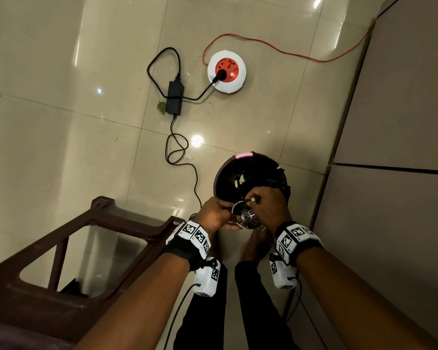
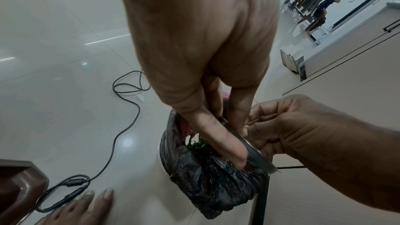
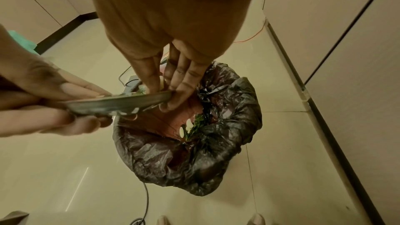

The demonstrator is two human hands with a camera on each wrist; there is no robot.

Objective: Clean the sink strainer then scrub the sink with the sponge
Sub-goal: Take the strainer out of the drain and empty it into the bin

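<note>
Your left hand (image 1: 214, 214) pinches the rim of the sink strainer (image 1: 245, 217) just above the lined bin (image 1: 223, 173). Your right hand (image 1: 269, 202) fingers (image 3: 151, 78) pick scraps from it. It looks stiff, light, probably slippery; keep holding the rim.

Kitchen (cabinets (image 1: 400, 102), lined bin (image 3: 227, 143))

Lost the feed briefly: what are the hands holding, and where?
The left hand grips the sink strainer by its rim, over the bin. The right hand fingers pick at its top; pinched scrap unclear.
</note>
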